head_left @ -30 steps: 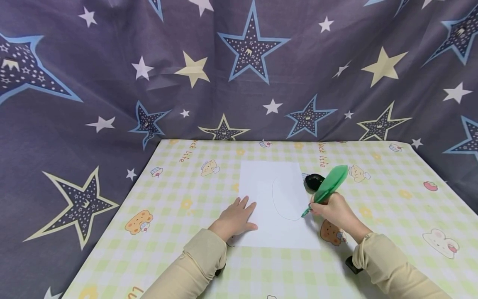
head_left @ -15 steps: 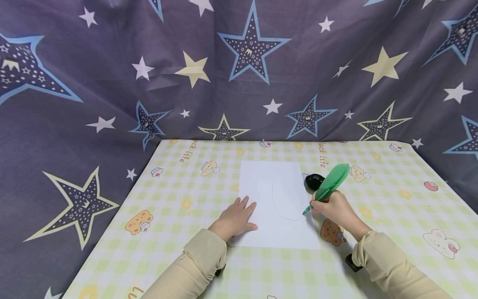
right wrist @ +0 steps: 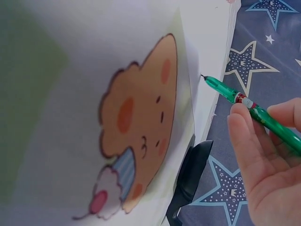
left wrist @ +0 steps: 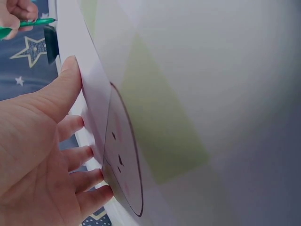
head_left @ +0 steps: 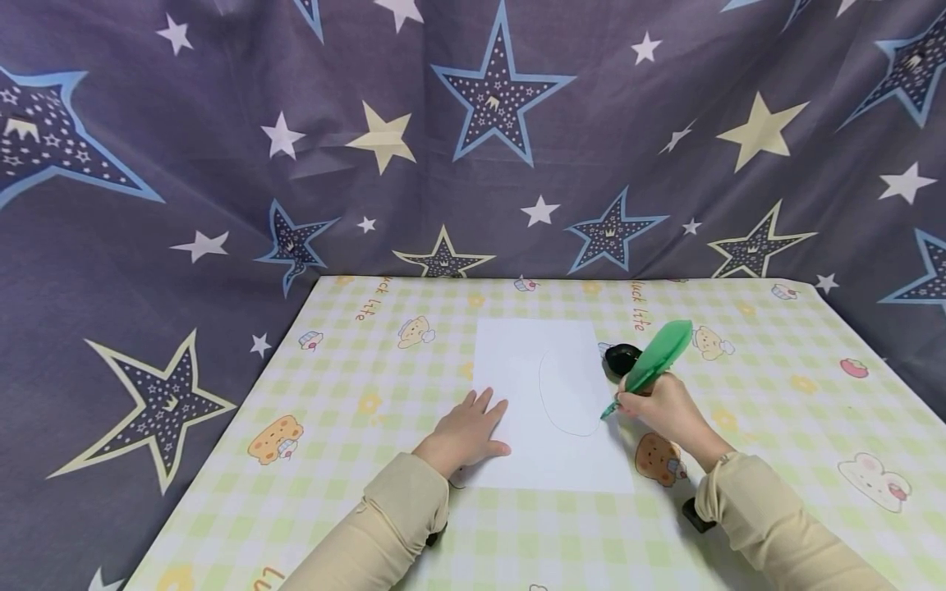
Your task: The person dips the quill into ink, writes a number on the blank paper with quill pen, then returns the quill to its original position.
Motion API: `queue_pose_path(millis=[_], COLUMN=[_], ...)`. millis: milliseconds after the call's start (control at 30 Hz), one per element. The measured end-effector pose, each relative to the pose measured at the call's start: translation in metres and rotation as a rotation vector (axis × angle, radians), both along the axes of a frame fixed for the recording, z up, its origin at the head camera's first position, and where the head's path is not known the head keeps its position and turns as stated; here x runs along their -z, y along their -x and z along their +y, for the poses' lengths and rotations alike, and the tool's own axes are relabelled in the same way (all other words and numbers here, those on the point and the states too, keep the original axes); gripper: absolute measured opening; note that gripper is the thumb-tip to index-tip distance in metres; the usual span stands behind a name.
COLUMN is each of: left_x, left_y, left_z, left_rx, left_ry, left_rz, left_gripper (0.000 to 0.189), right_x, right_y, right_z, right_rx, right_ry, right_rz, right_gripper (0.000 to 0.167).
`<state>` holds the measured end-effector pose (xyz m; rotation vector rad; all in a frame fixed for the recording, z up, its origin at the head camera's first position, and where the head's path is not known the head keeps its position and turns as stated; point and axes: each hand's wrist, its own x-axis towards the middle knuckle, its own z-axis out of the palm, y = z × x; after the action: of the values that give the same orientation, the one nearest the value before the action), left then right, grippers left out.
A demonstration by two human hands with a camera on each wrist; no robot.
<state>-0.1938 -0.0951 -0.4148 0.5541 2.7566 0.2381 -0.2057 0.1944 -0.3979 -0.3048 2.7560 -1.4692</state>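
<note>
A white sheet of paper [head_left: 547,460] lies on the checked tablecloth, bearing a thin U-shaped curved line. My left hand [head_left: 460,437] rests flat with spread fingers on the sheet's left side. On the right, my right hand [head_left: 668,417] grips a green feather pen [head_left: 660,355] between thumb and fingers. The pen's plume leans up and to the right, and its tip meets the right end of the curve, close to the sheet's right edge. In the right wrist view the clear green barrel [right wrist: 221,87] ends in a dark point at the paper.
A glossy black rounded object [head_left: 621,359] stands just beyond the right hand, beside the paper's right edge. The tablecloth [head_left: 310,501] has printed cartoon animals and flowers. A dark star-patterned curtain [head_left: 414,74] hangs behind and left of the table.
The pen tip and right hand have shifted slightly up and to the right, and the line's right end has grown a little upward. My left hand stays in place.
</note>
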Motion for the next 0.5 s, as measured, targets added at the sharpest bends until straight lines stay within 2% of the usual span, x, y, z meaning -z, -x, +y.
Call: queue_pose_path(millis=[500], left_x=[-0.0005], left_y=[-0.0010], left_z=[-0.0003], left_rx=[0.003], left_ry=[0.000], left_rz=[0.001], left_gripper=[0.072], right_x=[0.0014], right_y=[0.0046], right_z=[0.0007], right_rx=[0.033], right_ry=[-0.032], right_rz=[0.008], right_gripper=[0.006])
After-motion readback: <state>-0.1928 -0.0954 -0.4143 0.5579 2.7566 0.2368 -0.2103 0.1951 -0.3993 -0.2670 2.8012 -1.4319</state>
